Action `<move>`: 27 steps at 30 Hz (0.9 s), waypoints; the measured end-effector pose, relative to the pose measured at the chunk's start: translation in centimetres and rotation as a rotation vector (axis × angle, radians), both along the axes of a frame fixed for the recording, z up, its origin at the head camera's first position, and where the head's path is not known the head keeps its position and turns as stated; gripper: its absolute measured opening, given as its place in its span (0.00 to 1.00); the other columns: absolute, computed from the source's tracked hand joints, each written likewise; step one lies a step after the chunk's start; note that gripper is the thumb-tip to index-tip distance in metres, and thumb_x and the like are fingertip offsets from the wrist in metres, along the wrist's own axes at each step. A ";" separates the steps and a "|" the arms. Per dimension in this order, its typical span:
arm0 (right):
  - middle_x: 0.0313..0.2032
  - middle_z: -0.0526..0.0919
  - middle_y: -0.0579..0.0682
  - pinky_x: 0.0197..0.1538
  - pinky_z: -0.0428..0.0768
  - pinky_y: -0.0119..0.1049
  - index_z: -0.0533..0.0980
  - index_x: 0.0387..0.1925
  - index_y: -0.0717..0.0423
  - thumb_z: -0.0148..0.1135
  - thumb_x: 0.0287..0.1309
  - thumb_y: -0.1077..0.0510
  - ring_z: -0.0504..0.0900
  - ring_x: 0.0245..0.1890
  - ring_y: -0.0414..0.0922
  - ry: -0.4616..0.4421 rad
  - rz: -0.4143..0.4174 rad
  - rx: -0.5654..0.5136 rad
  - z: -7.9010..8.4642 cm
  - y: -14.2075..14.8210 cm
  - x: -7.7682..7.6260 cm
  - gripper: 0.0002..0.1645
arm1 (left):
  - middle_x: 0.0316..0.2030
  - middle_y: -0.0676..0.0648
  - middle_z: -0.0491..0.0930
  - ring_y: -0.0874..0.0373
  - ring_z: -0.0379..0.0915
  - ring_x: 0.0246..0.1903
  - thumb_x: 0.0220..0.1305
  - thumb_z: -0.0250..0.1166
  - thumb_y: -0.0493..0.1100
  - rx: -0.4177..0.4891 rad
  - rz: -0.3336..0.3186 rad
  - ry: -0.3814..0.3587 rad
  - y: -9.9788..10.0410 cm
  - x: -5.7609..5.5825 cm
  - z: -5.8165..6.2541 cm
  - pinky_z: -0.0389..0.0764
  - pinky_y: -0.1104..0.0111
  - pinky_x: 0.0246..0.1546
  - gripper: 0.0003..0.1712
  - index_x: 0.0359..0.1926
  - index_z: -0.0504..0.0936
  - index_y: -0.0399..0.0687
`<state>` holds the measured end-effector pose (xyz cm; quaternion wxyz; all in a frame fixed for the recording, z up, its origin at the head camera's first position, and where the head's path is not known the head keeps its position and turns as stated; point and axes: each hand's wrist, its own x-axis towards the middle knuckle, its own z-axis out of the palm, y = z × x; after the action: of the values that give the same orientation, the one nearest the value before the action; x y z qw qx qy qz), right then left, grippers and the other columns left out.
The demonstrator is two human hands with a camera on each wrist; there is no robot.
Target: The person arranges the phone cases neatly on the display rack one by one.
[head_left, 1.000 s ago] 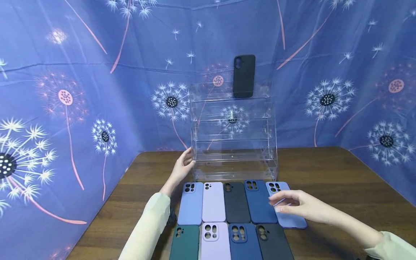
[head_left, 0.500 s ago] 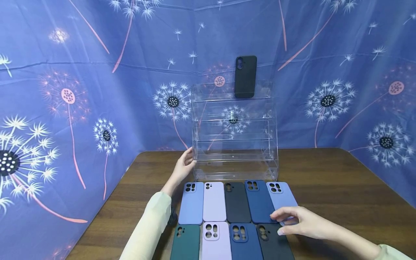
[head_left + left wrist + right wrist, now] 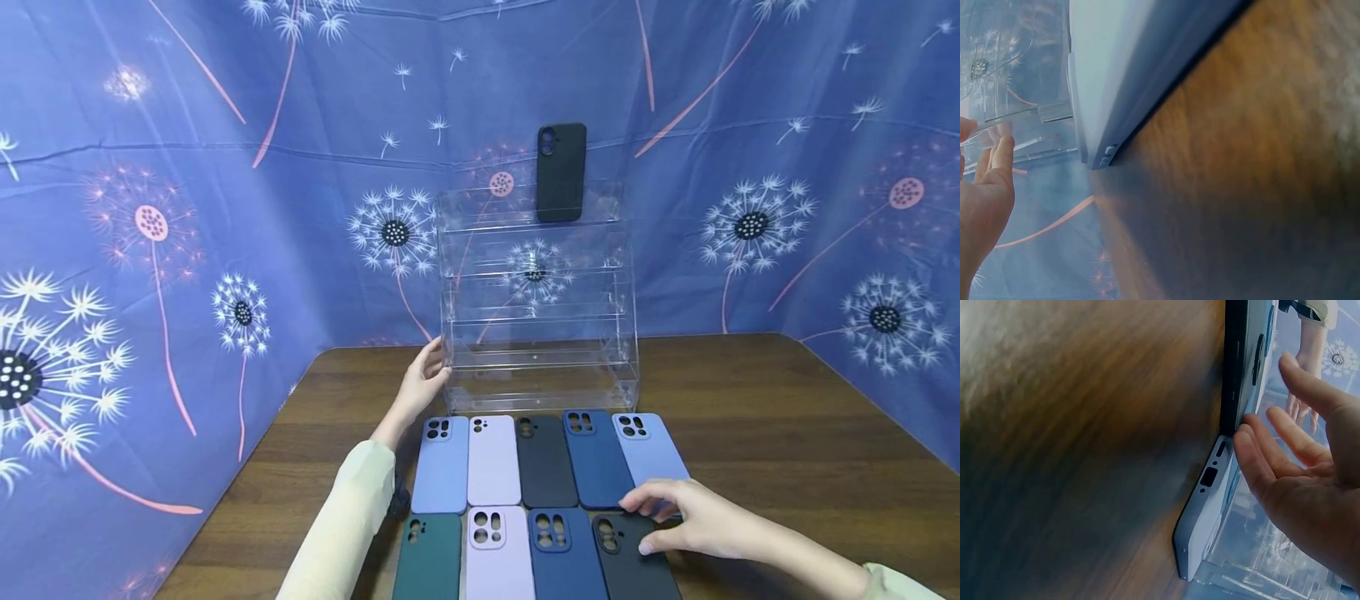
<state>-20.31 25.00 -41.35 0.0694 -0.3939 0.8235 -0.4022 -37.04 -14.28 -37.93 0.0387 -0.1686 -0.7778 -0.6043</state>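
Observation:
My left hand [image 3: 418, 387] holds the left side of a clear tiered display rack [image 3: 536, 360], thumb in front and fingers behind. The left wrist view also shows that hand [image 3: 988, 206] at the clear side panel. Over a black phone case [image 3: 633, 567], my right hand [image 3: 701, 521] spreads thumb and fingers apart. In the right wrist view its fingertips [image 3: 1249, 440] are right at the end of the black case [image 3: 1235, 381], with the thumb away from it. Another black phone case [image 3: 561, 179] stands upright on the rack's top tier, right of middle.
Two rows of phone cases lie before the rack. The back row has light blue [image 3: 442, 467], lilac [image 3: 495, 462], black [image 3: 547, 462], dark blue [image 3: 600, 467] and light blue [image 3: 652, 454]. In front lie green [image 3: 427, 558], lilac [image 3: 500, 571] and dark blue [image 3: 567, 571].
My right hand has moved down and toward me, from over the right light blue case to the front black phone case. The left hand stays at the rack.

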 end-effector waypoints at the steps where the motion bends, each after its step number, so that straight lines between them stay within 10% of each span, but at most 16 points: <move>1: 0.44 0.81 0.53 0.39 0.79 0.31 0.75 0.48 0.62 0.67 0.53 0.56 0.77 0.42 0.35 0.012 -0.010 0.012 0.0 0.0 0.2 0.22 | 0.64 0.28 0.61 0.35 0.62 0.62 0.65 0.54 0.30 0.000 -0.002 0.000 0.0 0.1 0.1 0.69 0.51 0.60 0.36 0.71 0.52 0.38; 15: 0.39 0.77 0.49 0.30 0.74 0.28 0.74 0.49 0.66 0.73 0.44 0.50 0.71 0.34 0.30 0.115 -0.173 0.084 -0.7 -0.3 2.3 0.33 | 0.62 0.33 0.65 0.39 0.65 0.61 0.64 0.56 0.32 -0.016 0.056 0.025 -0.1 -2.2 -2.3 0.71 0.53 0.59 0.36 0.71 0.55 0.48; 21: 0.47 0.74 0.57 0.31 0.72 0.28 0.68 0.57 0.66 0.73 0.42 0.47 0.68 0.35 0.32 0.006 -0.161 0.089 -0.8 -0.6 2.7 0.44 | 0.62 0.32 0.65 0.38 0.65 0.61 0.64 0.56 0.31 -0.044 0.059 0.037 -0.1 -1.9 -2.1 0.70 0.53 0.60 0.37 0.71 0.54 0.48; 27: 0.43 0.73 0.52 0.28 0.70 0.27 0.69 0.54 0.62 0.75 0.40 0.48 0.68 0.34 0.32 0.080 -0.147 0.080 -1.1 -0.6 2.9 0.40 | 0.63 0.28 0.62 0.34 0.62 0.62 0.64 0.54 0.30 -0.023 0.020 0.020 0.1 -0.2 -0.3 0.67 0.49 0.61 0.36 0.71 0.53 0.41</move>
<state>-17.40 24.37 -42.45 0.0227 -0.3450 0.8678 -0.3569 -37.23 -14.22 -38.23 0.0506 -0.1673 -0.7860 -0.5931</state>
